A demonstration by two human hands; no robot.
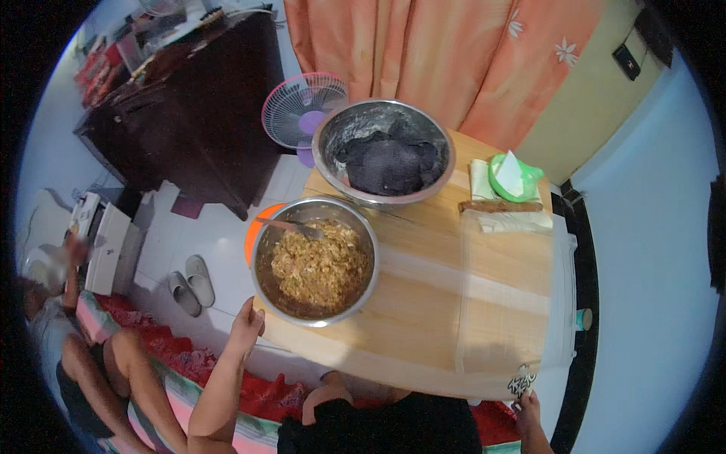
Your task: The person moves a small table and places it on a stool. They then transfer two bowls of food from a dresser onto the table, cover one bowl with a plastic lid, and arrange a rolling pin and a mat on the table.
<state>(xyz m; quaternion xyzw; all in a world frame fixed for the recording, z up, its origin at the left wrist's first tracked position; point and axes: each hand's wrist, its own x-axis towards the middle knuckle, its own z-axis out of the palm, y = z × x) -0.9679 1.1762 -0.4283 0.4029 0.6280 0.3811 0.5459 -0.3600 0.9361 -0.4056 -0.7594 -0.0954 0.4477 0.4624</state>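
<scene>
From the head camera, the left hand (246, 325) is at the left edge of the table (420, 303), just beside the bowl (357, 222) of brown food (318, 268). Its fingers are bent and partly hidden, so I cannot tell how tightly they hold the edge. The right hand (528, 414) is at the near right corner, by a dark sticker (521, 380). Its fingers are small and partly hidden, so I cannot tell how open they are.

The bowl of food sits on the left side of the table, with a spoon (280, 223) leaning in it. An orange thing (250, 240) peeks out beside it. Behind is a big bowl (355, 130) with a black lump (393, 163) inside. A green dish (527, 188) and a brown stick (499, 206) lie at the far right.
</scene>
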